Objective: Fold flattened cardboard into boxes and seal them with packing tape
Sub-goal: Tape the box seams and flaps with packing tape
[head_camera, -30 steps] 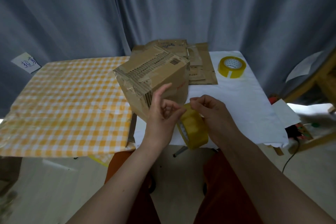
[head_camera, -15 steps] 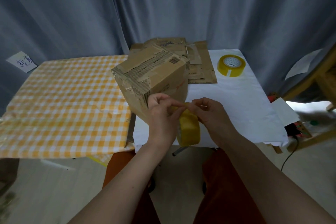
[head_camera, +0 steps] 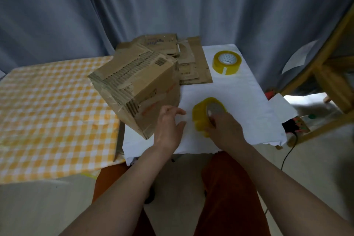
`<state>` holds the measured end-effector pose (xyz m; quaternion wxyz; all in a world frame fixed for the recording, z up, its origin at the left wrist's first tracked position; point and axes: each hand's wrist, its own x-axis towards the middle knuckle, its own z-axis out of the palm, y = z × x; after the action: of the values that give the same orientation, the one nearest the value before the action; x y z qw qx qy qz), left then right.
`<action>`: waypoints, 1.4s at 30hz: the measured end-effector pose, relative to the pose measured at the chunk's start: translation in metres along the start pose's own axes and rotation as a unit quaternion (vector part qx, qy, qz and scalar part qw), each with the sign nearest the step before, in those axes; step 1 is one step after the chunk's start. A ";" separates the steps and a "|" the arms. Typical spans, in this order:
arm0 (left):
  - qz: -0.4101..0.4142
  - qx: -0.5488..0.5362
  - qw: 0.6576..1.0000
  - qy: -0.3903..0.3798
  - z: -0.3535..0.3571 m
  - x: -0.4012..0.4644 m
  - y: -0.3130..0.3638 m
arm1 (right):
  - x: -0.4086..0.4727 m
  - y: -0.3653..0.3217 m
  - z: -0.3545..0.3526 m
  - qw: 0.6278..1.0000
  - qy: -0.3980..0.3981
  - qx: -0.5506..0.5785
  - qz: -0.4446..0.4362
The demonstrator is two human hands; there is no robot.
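Observation:
A folded cardboard box (head_camera: 138, 88), worn and patched with tape, stands tilted on the white-covered table (head_camera: 239, 97). My right hand (head_camera: 224, 130) grips a yellow tape roll (head_camera: 206, 115) low over the white cloth, a finger inside its core. My left hand (head_camera: 168, 126) hovers with relaxed, spread fingers between the box's near right face and the roll, holding nothing. Behind the box lie flattened cardboard pieces (head_camera: 189, 63).
A second yellow tape roll (head_camera: 227, 62) lies at the back right of the white cloth. A yellow-checked cloth (head_camera: 49, 113) covers the table at left. Grey curtains hang behind. A wooden frame (head_camera: 325, 74) and a cable (head_camera: 289, 151) are at right.
Both hands were together at the roll, held upright near the table edge. Now my left hand has let go, and my right hand has carried the roll rightward onto the white cloth.

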<state>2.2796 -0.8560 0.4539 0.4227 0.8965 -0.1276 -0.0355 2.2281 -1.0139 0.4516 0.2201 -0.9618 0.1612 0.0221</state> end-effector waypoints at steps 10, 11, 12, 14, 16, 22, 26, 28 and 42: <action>0.051 0.197 0.979 -0.030 -0.005 0.001 -0.022 | 0.040 0.076 0.038 0.969 0.021 -0.244 -0.025; 0.053 0.196 0.979 -0.032 -0.007 0.000 -0.023 | 0.046 0.083 0.042 0.970 0.009 -0.240 -0.030; 0.059 0.191 0.979 -0.035 -0.009 -0.001 -0.023 | 0.052 0.090 0.046 0.973 0.000 -0.227 -0.036; 0.087 0.171 0.981 -0.038 -0.013 -0.005 -0.023 | 0.047 0.084 0.039 0.976 -0.015 -0.216 -0.035; 0.140 0.143 0.980 -0.014 -0.021 -0.008 -0.018 | 0.042 0.052 0.017 0.975 -0.030 -0.217 -0.031; 0.341 0.035 0.926 0.157 -0.085 -0.016 0.009 | 0.045 -0.060 -0.001 0.953 0.221 0.067 -0.194; 0.212 0.097 0.936 0.264 -0.155 0.023 -0.005 | 0.039 -0.138 -0.021 0.907 0.168 0.078 -0.379; 0.090 0.109 0.964 0.225 -0.178 0.044 -0.019 | 0.049 -0.159 -0.023 0.906 0.067 0.007 -0.417; 0.017 0.050 0.988 0.145 -0.183 0.068 -0.057 | 0.091 -0.172 -0.031 0.893 -0.023 -0.074 -0.443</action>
<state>2.3877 -0.7018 0.5307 0.3919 0.9099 -0.0822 0.1085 2.3682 -0.9086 0.5410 0.1391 -0.9463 -0.2884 -0.0436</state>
